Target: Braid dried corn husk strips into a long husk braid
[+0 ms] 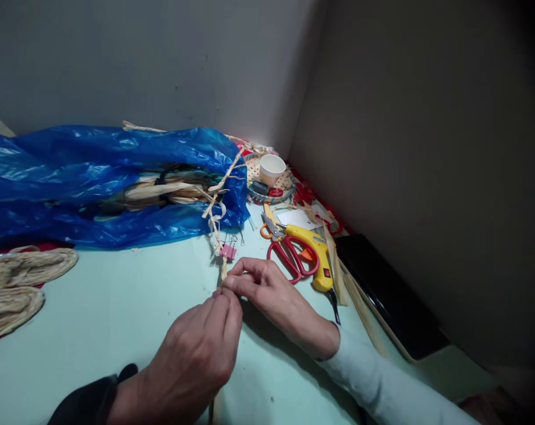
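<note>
Two hands meet over the center of a pale green tabletop [117, 307]; clock directions are taken from their fingertips, with 12 o'clock at the far side. The right hand [271, 289] is nearly closed, its thumb and forefinger pinching one pale fiber braid [224, 267]. The left hand [200, 342] is curled shut on the same braid just toward 7 o'clock; its knuckles hide the exact hold. The braid runs from the fingertips toward 12 o'clock, through one pink binder clip [227, 251], and passes in front of the bag's near end.

At 2 o'clock, one pair of red-handled scissors [289, 260] overlaps one yellow glue gun [318, 251] in the view. At 1 o'clock, one round woven basket [253, 166] holds one white cup [272, 170], one dark spool [259, 188] and one small red item [275, 192]. At 3 o'clock lies one glossy black slab [391, 298], with loose pale strips [335, 265] between it and the glue gun. At 10 to 11 o'clock, one blue plastic bag [72, 159] surrounds one bundle of dry fiber [170, 193]. Two coiled-fiber pads [46, 265] lie at 9 o'clock, cut off by the left edge.
</note>
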A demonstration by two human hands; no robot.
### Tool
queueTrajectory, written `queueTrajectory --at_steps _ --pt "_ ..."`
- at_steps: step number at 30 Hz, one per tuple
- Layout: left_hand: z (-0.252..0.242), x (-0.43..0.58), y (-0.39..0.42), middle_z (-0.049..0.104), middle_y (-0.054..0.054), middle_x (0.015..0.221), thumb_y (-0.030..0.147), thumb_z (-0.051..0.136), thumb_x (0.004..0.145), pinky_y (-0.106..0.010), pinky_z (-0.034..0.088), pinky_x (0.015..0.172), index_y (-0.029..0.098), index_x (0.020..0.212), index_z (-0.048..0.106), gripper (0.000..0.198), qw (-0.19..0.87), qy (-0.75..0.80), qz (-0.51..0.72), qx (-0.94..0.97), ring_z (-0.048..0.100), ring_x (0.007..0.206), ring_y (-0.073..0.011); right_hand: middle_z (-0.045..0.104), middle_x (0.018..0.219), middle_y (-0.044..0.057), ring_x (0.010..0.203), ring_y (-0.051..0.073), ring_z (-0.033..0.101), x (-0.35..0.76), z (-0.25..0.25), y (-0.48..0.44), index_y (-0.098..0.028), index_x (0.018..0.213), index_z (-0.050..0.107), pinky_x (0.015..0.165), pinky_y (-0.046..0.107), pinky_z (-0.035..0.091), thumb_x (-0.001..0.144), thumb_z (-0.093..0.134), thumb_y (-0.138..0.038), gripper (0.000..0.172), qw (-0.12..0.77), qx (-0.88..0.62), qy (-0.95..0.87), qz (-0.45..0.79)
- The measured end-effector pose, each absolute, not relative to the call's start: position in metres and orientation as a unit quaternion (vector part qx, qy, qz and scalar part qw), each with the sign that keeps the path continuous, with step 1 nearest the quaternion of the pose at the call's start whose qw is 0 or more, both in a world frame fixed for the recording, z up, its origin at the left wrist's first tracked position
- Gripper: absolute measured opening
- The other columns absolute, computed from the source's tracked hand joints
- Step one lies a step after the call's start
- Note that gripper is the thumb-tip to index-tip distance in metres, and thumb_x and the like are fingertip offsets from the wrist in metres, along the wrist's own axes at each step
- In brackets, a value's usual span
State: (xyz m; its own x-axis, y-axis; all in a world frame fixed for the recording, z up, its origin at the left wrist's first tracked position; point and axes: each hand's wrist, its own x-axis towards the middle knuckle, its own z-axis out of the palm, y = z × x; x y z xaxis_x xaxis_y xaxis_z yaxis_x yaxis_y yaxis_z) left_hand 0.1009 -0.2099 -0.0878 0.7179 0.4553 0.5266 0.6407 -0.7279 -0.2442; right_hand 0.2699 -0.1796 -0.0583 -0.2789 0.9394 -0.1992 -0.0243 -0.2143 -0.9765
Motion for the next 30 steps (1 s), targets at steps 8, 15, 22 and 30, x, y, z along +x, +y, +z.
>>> queueTrajectory --at_steps 8,15,22,30 --pt "-0.044 0.100 -0.194 0.072 -0.008 0.082 0.026 0.051 0.096 -0.036 0.046 0.072 0.022 0.089 0.070 0.021 -0.174 -0.428 -0.310 -0.831 0.066 0.077 -0.0243 0.067 0.068 0.001 0.054 0.009 0.045 0.277 -0.056 -0.182 -0.015 0.082 0.061 0.054 0.022 0.030 0.084 0.067 -0.025 0.011 0.422 -0.431 -0.428 0.673" --pt "-0.047 0.108 -0.163 0.068 0.000 0.074 0.031 0.069 0.084 -0.028 0.048 0.069 0.018 0.087 0.066 0.014 -0.661 -0.433 -0.274 -0.548 0.063 0.068 -0.0155 0.063 0.067 -0.001 0.064 0.013 0.058 0.277 -0.052 -0.185 -0.016 0.083 0.058 0.065 0.025 0.042 0.092 0.055 -0.016 0.010 0.412 -0.437 -0.474 0.644" --pt "-0.050 0.109 -0.163 0.066 -0.001 0.071 0.028 0.076 0.078 -0.019 0.029 0.048 0.014 0.077 0.066 0.018 -0.714 -0.441 -0.267 -0.473 0.041 0.049 -0.0041 0.069 0.081 0.004 0.078 0.017 0.062 0.282 -0.055 -0.189 -0.016 0.092 0.058 0.071 0.029 0.044 0.095 0.049 -0.013 0.010 0.348 -0.496 -0.637 0.477" --pt "-0.050 0.111 -0.166 0.055 0.005 0.058 0.033 0.081 0.072 -0.018 0.016 0.044 0.012 0.072 0.066 0.026 -0.734 -0.461 -0.280 -0.413 0.028 0.046 -0.0021 0.067 0.078 0.002 0.074 0.018 0.060 0.277 -0.047 -0.195 -0.018 0.098 0.049 0.072 0.030 0.043 0.094 0.046 -0.008 0.011 0.319 -0.528 -0.665 0.420"
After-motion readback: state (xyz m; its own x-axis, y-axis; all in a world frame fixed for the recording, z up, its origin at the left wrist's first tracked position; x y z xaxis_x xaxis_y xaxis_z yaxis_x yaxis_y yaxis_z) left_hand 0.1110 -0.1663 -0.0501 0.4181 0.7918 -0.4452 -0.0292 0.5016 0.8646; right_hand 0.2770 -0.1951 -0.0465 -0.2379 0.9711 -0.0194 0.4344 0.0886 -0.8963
